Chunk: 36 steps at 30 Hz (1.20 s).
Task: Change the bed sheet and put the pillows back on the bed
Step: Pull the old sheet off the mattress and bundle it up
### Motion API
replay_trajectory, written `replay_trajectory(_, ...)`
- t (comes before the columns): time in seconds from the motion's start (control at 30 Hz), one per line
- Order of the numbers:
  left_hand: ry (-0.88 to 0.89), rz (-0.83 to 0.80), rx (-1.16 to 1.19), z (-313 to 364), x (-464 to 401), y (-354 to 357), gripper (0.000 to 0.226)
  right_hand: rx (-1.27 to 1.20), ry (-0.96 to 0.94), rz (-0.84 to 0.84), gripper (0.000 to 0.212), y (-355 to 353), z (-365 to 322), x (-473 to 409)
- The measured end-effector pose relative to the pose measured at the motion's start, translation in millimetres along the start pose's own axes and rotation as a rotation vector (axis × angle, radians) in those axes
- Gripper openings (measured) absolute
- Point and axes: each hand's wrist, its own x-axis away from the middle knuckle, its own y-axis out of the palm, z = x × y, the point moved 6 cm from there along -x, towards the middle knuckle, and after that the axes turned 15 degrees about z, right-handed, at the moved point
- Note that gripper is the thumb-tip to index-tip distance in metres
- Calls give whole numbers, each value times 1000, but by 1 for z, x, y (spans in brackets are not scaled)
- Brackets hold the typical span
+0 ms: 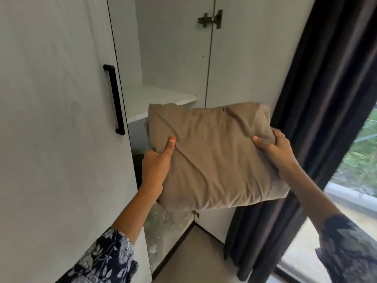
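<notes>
Before the open wardrobe [173, 58], both hands hold a folded tan bed sheet [214, 158] in the air, just in front of the white shelf [155, 101]. Left hand [157, 166] grips its left edge, thumb on top; right hand [279, 148] pinches its right edge. Beside them hangs a dark curtain [318, 99].

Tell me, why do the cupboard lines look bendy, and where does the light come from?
Head view: the wide lens bows the wardrobe door edges; daylight enters through the window at right, beside the dark curtain; the folded sheet is fairly sharp, the right sleeve blurred.
</notes>
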Motion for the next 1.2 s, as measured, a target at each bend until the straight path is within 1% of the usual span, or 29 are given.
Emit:
replay_trajectory(0.13,137,124,22,48,-35,35,43,-61,-76,-106,60,54,-15,-84)
replay_trajectory(0.23,236,220,15,78,-73,55,40,-136,-143,-160,51,101,-33,-138)
replay_trajectory(0.33,282,296,28,101,-114,69,42,-189,-218,-202,50,154,-54,-185)
replay_trajectory(0.43,293,382,7,121,-159,76,42,-193,-273,-239,48,209,-73,-226)
replay_trajectory(0.53,314,504,-32,143,-201,74,52,-192,-322,-293,49,262,-94,-256)
replay_trajectory(0.63,320,633,-129,163,-234,67,65,-192,-344,-364,52,314,-113,-278)
replay_trajectory(0.73,315,729,-200,176,-267,57,67,-202,-337,-449,53,369,-128,-294)
replay_trajectory(0.87,276,833,-313,180,-302,42,69,-216,-318,-581,48,438,-135,-300)
replay_trajectory(0.93,244,862,-338,180,-322,35,73,-220,-287,-647,45,470,-137,-304)
replay_trajectory(1.0,206,873,-391,176,-341,29,76,-185,-264,-707,48,500,-134,-307)
replay_trajectory(1.07,127,864,-461,168,-363,26,80,-78,-293,-741,57,528,-128,-312)
replay_trajectory(1.1,67,844,-506,161,-371,27,83,0,-336,-759,59,540,-124,-313)
replay_trajectory(1.13,6,821,-560,153,-377,28,89,95,-409,-779,62,549,-120,-311)
replay_trajectory(1.17,-21,802,-649,145,-382,29,95,199,-490,-801,66,559,-114,-308)
replay_trajectory(1.2,1,757,-769,139,-385,35,99,289,-567,-825,71,565,-108,-305)
